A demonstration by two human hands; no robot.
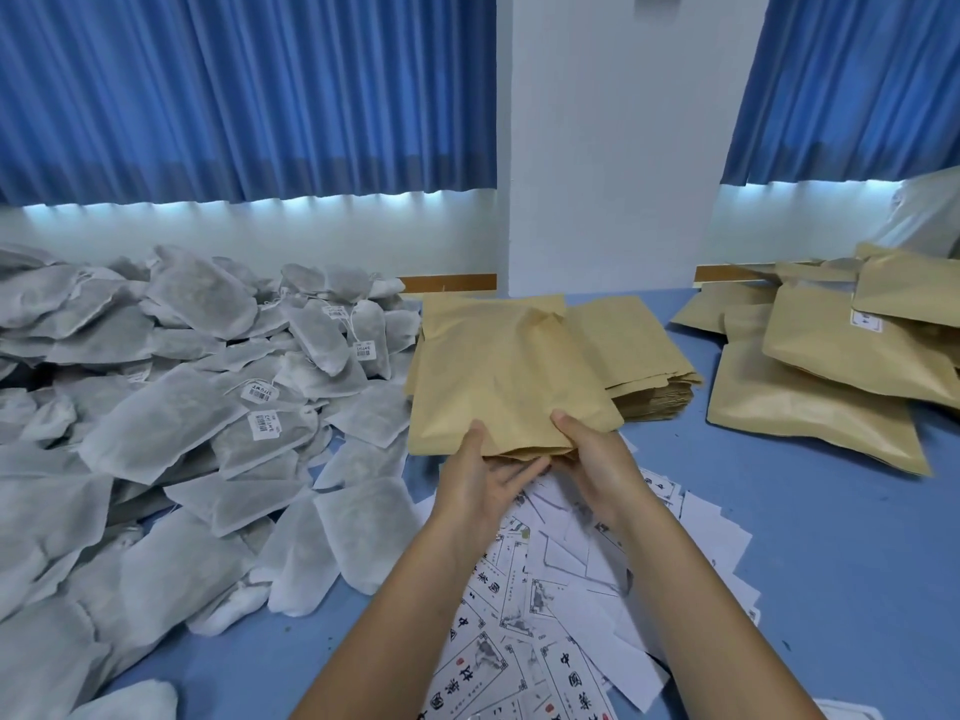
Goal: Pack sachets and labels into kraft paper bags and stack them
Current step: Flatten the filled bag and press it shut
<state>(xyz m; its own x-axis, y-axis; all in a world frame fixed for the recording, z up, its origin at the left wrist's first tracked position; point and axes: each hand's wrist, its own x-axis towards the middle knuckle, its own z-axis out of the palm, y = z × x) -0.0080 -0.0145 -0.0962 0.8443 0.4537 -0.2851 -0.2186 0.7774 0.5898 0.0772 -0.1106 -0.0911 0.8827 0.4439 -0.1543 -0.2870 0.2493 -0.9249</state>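
Head camera view, looking forward and down over a blue table (831, 563). In the middle of the scene, a kraft paper bag (509, 376) is held at its near edge by both hands. The left hand (483, 475) is set with its thumb on top of the bag and its fingers stretched out beneath the edge, pointing right. The right hand (592, 459) is closed on the same edge, thumb on top and fingers curled underneath. The bag is creased and slightly puffed. Its far end is seen over a stack of flat kraft bags (644, 356), which lies just behind it and to its right; whether the two touch cannot be told.

The left side of the table, from near to far, is covered by a large heap of grey-white sachets (182, 407). Small white barcode tags (264, 424) on strings are attached to several of them.

On the near middle of the table, beneath the forearms, loose white labels (561, 589) are scattered. Some are printed with black characters and ink drawings, and others are turned face down.

At the far right, filled kraft bags (831, 366) are piled loosely on one another, well apart from the held bag. One of them is marked with a small white sticker (866, 319).

Behind the table, blue curtains (234, 96) are hung to the left and right of a white wall (608, 148).
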